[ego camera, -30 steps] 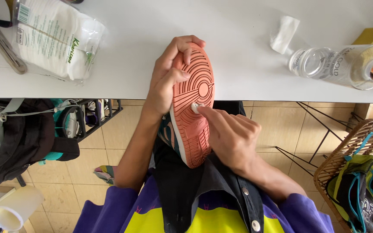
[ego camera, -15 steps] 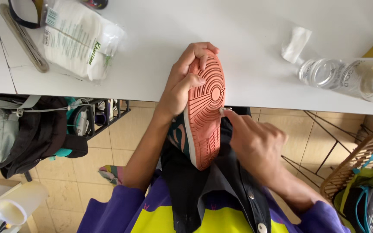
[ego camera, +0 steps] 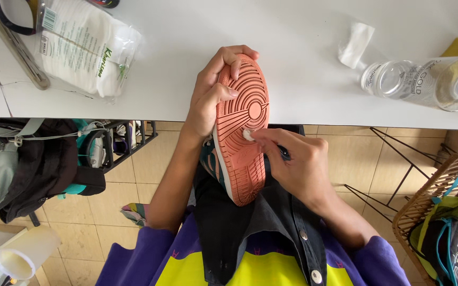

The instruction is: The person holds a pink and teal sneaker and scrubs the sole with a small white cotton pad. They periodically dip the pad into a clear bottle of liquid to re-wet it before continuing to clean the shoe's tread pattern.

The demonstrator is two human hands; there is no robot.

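A sneaker (ego camera: pixel 241 132) with a salmon-orange ribbed sole is held sole-up at the edge of the white table (ego camera: pixel 292 79). My left hand (ego camera: pixel 213 95) grips its toe end, fingers curled over the top and side. My right hand (ego camera: pixel 295 164) pinches a small white cotton wad (ego camera: pixel 248 135) against the middle of the sole. The shoe's dark teal upper faces down toward my lap, over a dark cloth (ego camera: pixel 250 228).
A plastic bag of white cotton pads (ego camera: pixel 83 45) lies on the table's left, a clear glass bottle (ego camera: pixel 425 82) on its side at right, a white scrap (ego camera: pixel 355 45) near it. A wicker basket (ego camera: pixel 441 217) stands at right, bags (ego camera: pixel 22 164) under the table left.
The view has shifted slightly. My right hand slid from the sole's middle down beside it, then back up, now pressing the white wad on the sole. My left hand keeps its grip on the toe.
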